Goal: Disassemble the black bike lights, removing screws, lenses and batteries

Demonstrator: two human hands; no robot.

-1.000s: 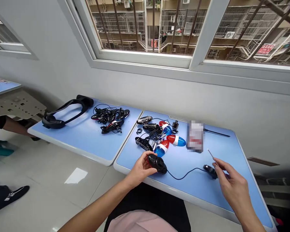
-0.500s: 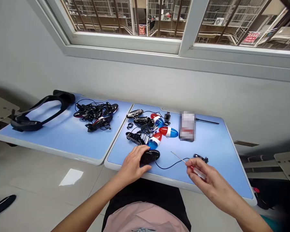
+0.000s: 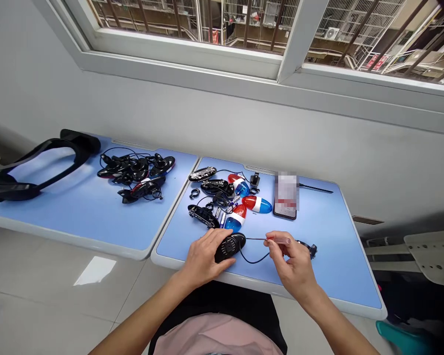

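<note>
My left hand is wrapped round the left end of a black oval bicycle light, holding it at the front of the blue table. The light's slotted, grille-like face shows. In my right hand is a screwdriver with a clear reddish handle, pinched between thumb and fingers. Its thin shaft points left, with the tip at or very near the light's right end; contact cannot be made out. A black cable runs from the light under my right hand to a small black clamp piece.
Behind my left hand lie red-white-blue lens covers, opened black housings and batteries. A phone and a black rod lie at the back right. On the left table are several assembled lights and a black headset.
My right hand has moved left and levelled the screwdriver, bringing its tip to the light's end. The light has turned in my left hand, so its slotted face now shows.
</note>
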